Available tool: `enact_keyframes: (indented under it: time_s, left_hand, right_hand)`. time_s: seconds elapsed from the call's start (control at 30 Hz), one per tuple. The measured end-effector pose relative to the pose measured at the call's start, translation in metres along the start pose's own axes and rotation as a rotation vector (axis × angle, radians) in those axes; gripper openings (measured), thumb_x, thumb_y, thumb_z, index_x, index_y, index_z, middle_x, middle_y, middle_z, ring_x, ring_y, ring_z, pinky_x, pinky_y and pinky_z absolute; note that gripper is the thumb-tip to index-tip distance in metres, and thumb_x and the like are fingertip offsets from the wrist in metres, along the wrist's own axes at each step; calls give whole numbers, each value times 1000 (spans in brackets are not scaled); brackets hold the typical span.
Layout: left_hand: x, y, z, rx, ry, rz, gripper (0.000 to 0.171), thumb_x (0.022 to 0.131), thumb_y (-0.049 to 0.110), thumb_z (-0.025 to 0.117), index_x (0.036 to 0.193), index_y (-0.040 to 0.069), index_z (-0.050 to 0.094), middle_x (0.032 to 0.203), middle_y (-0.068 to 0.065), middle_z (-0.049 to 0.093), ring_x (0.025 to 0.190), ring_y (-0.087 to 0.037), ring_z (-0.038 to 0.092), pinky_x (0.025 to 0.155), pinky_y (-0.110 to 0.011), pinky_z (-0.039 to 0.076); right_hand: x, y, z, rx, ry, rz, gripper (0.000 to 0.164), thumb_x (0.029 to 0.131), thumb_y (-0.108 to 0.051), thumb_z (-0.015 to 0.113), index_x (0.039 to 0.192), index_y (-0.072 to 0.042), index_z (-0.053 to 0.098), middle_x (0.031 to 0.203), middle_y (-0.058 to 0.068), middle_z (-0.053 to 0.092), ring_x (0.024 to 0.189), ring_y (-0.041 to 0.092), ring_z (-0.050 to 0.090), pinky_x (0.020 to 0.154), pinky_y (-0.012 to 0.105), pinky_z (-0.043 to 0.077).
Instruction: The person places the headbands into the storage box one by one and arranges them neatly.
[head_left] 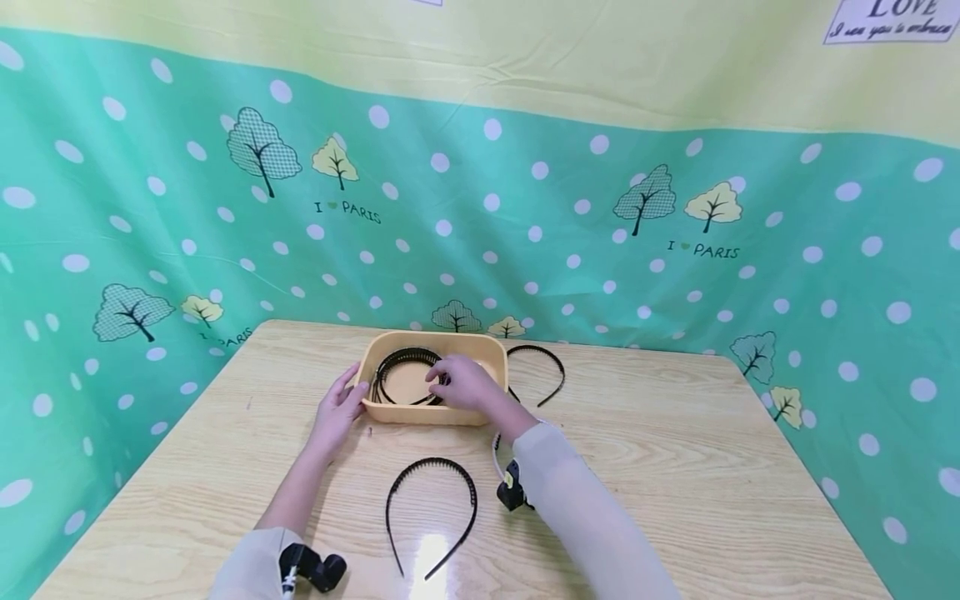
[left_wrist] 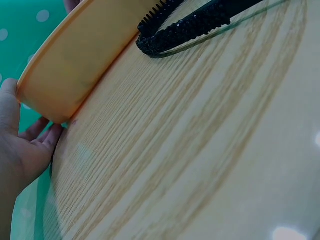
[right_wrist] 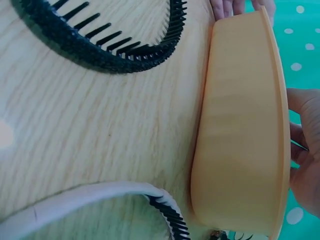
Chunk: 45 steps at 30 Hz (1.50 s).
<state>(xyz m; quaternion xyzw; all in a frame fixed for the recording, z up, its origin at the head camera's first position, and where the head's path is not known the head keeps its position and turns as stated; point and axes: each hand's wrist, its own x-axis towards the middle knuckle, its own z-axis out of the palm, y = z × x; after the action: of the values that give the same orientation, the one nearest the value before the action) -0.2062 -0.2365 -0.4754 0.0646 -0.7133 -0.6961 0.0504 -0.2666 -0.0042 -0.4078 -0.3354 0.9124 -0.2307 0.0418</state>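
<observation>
A pale orange plastic box stands on the table with several black headbands lying in it. My left hand grips its left end, the thumb at the rim and the fingers at the lower corner, as the left wrist view shows. Over the box's right half, my right hand reaches inside with bent fingers close to the headbands' right edge. The box wall hides its fingertips in the right wrist view, so I cannot tell whether it pinches a headband.
In front of the box lies a black toothed headband. A white headband with dark teeth is near my right wrist, partly covered in the head view. Another black headband lies right of the box. A green dotted curtain hangs behind the table.
</observation>
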Motion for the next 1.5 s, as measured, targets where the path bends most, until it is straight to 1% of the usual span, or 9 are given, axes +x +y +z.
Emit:
enact_keyframes:
  time_s: [0.17,0.27,0.37,0.47,0.63,0.87,1.07,1.2,1.5]
  left_hand:
    - [0,-2,0,15,0,-9,59,97,33,50,149,18,25,145,-25,37,126,-31,45,90,-16,51]
    - [0,-2,0,22,-1,-12,59,97,33,49,149,19,25,146,-24,36,129,-35,42,92,-18,51]
    - [1,-3,-1,20,-1,-15,60,97,34,50,149,19,25,145,-24,36,126,-30,45,92,-18,51]
    - [1,-4,-1,17,-2,-18,61,96,35,51,149,19,25,145,-24,37,119,-18,51,91,-17,51]
    - [1,-5,-2,16,-4,-14,61,96,36,51,149,20,26,145,-23,38,108,-5,54,91,-16,51]
    - [1,-5,-2,5,-2,-8,60,96,35,51,148,19,26,143,-24,39,111,-9,54,89,-15,51]
    - [1,-5,-1,8,1,-5,60,96,35,51,148,19,27,142,-25,41,104,-2,56,86,-12,51]
    - [1,-5,0,12,4,-8,60,96,35,51,148,19,27,142,-24,41,100,3,55,85,-11,51]
    - [1,-3,1,25,1,-19,59,97,35,50,149,21,26,144,-22,39,115,-13,53,88,-13,51]
  right_hand:
    - [-2,3,-6,49,23,9,23,89,-21,63,110,-12,67,112,5,65,103,22,58,90,33,51]
    - [-2,6,-9,89,26,22,25,90,-21,63,112,-10,66,115,6,63,105,25,57,92,35,50]
    - [-2,10,-11,107,36,35,26,90,-21,62,113,-10,65,118,7,62,110,26,56,96,37,49]
    - [-2,13,-14,113,55,25,27,90,-20,63,114,-8,65,119,7,63,111,26,57,98,37,49]
    - [-4,16,-22,133,87,8,29,88,-18,65,113,-4,64,115,9,65,107,26,59,93,36,51]
    - [-10,18,-32,106,124,42,27,89,-21,64,113,-8,65,113,11,64,93,23,60,83,33,53]
    - [-13,20,-40,119,118,125,30,91,-28,62,116,-13,64,118,9,60,96,22,58,81,31,53]
    - [-16,24,-47,132,133,134,31,91,-28,61,117,-12,63,119,11,60,99,25,58,83,34,53]
    - [-22,42,-58,155,178,172,32,91,-25,62,119,-9,62,120,12,60,101,26,57,87,38,53]
